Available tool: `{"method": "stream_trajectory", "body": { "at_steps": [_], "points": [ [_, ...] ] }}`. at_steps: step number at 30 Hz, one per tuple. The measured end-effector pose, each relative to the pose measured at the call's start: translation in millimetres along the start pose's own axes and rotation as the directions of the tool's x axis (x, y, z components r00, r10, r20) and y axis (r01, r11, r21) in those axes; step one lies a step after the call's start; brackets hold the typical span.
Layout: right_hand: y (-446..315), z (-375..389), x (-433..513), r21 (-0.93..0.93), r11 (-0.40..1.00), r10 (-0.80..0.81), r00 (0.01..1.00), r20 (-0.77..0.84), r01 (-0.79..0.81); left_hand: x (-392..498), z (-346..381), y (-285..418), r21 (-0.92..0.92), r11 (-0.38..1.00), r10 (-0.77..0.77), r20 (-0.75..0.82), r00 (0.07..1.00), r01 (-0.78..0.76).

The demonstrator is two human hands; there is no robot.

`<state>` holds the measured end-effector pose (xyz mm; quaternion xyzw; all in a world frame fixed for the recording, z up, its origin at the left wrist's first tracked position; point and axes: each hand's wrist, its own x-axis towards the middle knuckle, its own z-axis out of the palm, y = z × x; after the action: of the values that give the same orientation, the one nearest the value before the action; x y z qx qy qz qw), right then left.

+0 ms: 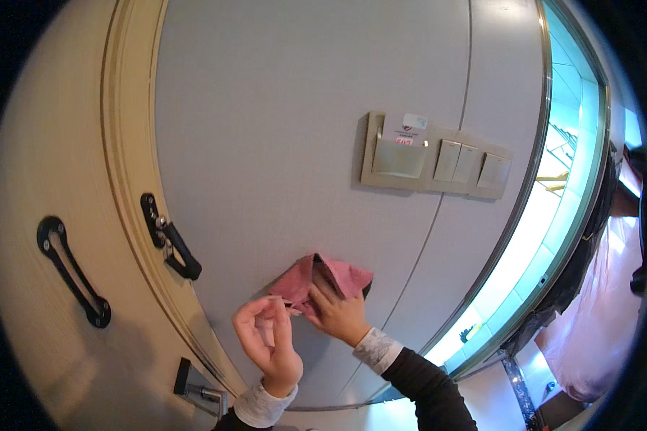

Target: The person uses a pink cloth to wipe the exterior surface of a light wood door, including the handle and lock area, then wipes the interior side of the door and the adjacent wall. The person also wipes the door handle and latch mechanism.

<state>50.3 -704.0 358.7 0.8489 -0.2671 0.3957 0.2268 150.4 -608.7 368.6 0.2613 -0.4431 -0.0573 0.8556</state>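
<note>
A folded pink cloth (pixel 350 276) with a dark underside is against the grey wall panel (pixel 280 134), low in the middle of the view. My right hand (pixel 337 312) grips it, with the fingers tucked into its folds. At the cloth's lower left edge, my left hand (pixel 272 334) has its thumb and fingertips pinched together on a bit of the fabric. The exact hold of those fingertips is partly hidden.
To the left is a wooden door (pixel 43 161) with a black pull handle (pixel 75 275), a black door guard latch (pixel 172 237) and a metal lever handle (pixel 205 390). A card holder (pixel 399 159) and light switches (pixel 455 161) are on the wall. A lit doorway (pixel 523 226) opens at right.
</note>
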Motion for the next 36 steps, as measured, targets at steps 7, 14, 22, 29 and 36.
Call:
{"method": "stream_trajectory", "body": {
  "at_steps": [7, 14, 22, 29, 36],
  "points": [
    [33, -45, 87, -0.024, 0.976, -0.214, 0.973, 0.091, 0.217, -5, 12, 4, -0.056, 0.998, -0.034, 0.071, 0.997, 0.038],
    [96, -88, 54, -0.234, 0.938, -0.236, 0.965, 0.111, 0.256, -24, -7, -15, 0.034, 0.962, -0.274, 0.087, 0.958, 0.272],
    [190, -117, -37, -0.339, 0.939, -0.062, 0.934, -0.352, -0.065, -20, -18, -20, 0.083, 0.951, -0.293, -0.057, 0.954, 0.297],
    [133, -77, -10, -0.227, 0.973, -0.039, 0.999, -0.011, 0.036, -48, 86, -22, -0.052, 0.998, 0.041, 0.125, 0.991, -0.035],
    [199, -138, -19, -0.359, 0.912, -0.176, 0.980, 0.095, 0.199, -56, 145, -45, -0.009, 0.962, 0.268, 0.224, 0.937, -0.273]
  ]
}}
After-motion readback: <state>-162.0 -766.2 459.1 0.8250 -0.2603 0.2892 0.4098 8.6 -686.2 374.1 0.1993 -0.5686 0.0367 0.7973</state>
